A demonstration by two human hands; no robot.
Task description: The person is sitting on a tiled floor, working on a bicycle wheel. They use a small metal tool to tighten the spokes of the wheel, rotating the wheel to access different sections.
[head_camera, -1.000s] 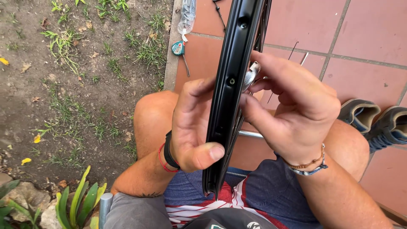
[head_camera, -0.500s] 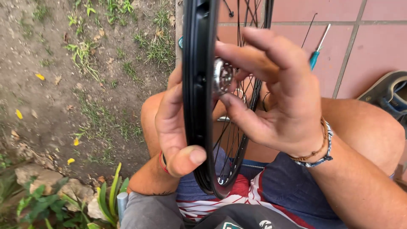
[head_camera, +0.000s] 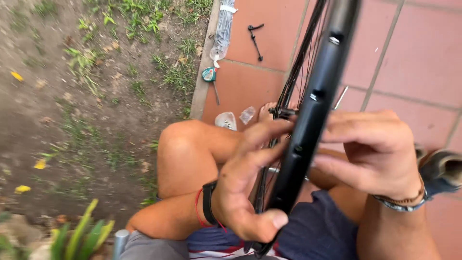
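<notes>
A black bicycle wheel rim with thin black spokes stands edge-on between my knees. My left hand wraps the rim's lower part, thumb pressed against its near edge, fingers reaching behind the spokes. My right hand sits on the rim's right side, fingers curled against it at mid height. Whatever the right fingers pinch is hidden by the rim. A black wristband and red string sit on my left wrist, and a beaded bracelet on my right.
I sit on red paving tiles beside a strip of dirt and grass. A teal-handled tool, a clear plastic bag, a black skewer and small clear packets lie on the tiles. A shoe lies at right.
The rim has swung from left of centre to the right and tilted. The shiny metal part held by my right fingers is no longer visible. The view has shifted toward the tiles.
</notes>
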